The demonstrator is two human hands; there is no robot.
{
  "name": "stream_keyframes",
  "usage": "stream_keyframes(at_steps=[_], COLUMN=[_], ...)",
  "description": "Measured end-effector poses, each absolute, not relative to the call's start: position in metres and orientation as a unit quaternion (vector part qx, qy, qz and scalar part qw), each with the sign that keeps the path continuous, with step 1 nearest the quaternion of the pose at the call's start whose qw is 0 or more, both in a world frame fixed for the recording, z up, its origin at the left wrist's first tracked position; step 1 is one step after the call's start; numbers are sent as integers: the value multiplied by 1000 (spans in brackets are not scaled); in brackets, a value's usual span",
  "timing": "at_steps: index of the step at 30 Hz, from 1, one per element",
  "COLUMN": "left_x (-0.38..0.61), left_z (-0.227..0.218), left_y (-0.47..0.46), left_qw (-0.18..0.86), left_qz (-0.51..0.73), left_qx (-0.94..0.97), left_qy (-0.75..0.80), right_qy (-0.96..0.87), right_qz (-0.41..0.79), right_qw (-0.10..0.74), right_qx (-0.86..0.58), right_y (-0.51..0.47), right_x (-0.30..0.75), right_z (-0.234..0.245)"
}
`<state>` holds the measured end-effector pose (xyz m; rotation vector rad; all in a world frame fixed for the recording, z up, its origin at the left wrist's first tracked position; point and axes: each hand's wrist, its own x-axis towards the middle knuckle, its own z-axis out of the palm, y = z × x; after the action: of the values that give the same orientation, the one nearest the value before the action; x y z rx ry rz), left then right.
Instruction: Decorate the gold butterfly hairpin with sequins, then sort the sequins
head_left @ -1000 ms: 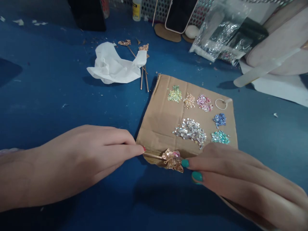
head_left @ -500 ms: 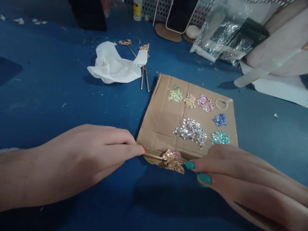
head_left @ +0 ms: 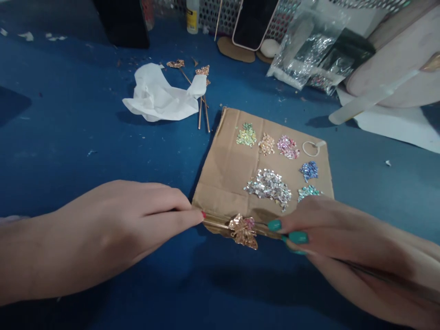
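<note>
Blue table (head_left: 103, 142) fills most of the view, and behind it stands a perforated metal panel (head_left: 215, 20), with a phone (head_left: 254, 23) leaning upright near it. On the table lies a piece of brown cardboard (head_left: 227, 165), which carries small heaps of shiny stones: green-yellow stones (head_left: 246, 134), peach stones (head_left: 266, 144), pink stones (head_left: 288, 147), blue stones (head_left: 309, 171), silver stones (head_left: 270, 187) and teal stones (head_left: 308, 191). The teal heap is partly covered by the right hand (head_left: 340, 233).

Left hand (head_left: 127, 220) has its thumb and finger pressed together around the stick of a gold butterfly pin (head_left: 243, 231). This pin is at the near edge of the cardboard, between the two hands, and one wing shows a pink patch. Whether it rests on the cardboard, I cannot tell.

Fingers of the right hand are closed on a slim dark tool (head_left: 378, 273), directed toward the butterfly; if its tip touches the wing, it is too small to see. Farther back, white tissue (head_left: 158, 98) lies crumpled beside other gold pins (head_left: 202, 70).
</note>
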<state>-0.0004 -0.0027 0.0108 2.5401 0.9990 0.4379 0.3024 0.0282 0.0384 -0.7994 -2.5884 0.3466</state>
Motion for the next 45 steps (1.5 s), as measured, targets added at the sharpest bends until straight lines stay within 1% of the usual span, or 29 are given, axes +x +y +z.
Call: stream_keyframes(at_steps=[3,7,16,19,22,25,28,34,38,40,42,45], left_x=[1,4,7,6,5,5,4,5,11,13,13,11], left_z=[13,14,15,15,17,18,18,16,21,23,24,23], left_y=[-3,-5,-7,-7,-5,-4,-4,-7,-8,-9,-12,-20], left_qw=[144,99,79,76,86,99,87,61,60,78,92,65], left_qz=[159,163,136,134,136,133,133,126,109,89,95,129], left_qx=[917,922,929,932,935,934,934,941,940,943,943,949], left_qy=[337,336,335,329,317,315,319,307,317,312,304,282], right_qy=[-931,-928,-922,-921,-917,-919,-911,-878,-828,-824,-830,-826], right_qz=[174,193,214,205,198,195,196,235,284,285,271,279], right_qw=[169,154,159,169,199,198,205,248,272,270,264,242], right_qx=[-271,-279,-281,-284,-284,-280,-299,-335,-399,-409,-409,-426], right_y=[35,36,33,33,36,38,38,34,33,33,32,30], right_x=[303,299,293,293,293,295,295,286,277,273,270,268], right_z=[46,45,46,46,44,46,48,44,40,40,41,42])
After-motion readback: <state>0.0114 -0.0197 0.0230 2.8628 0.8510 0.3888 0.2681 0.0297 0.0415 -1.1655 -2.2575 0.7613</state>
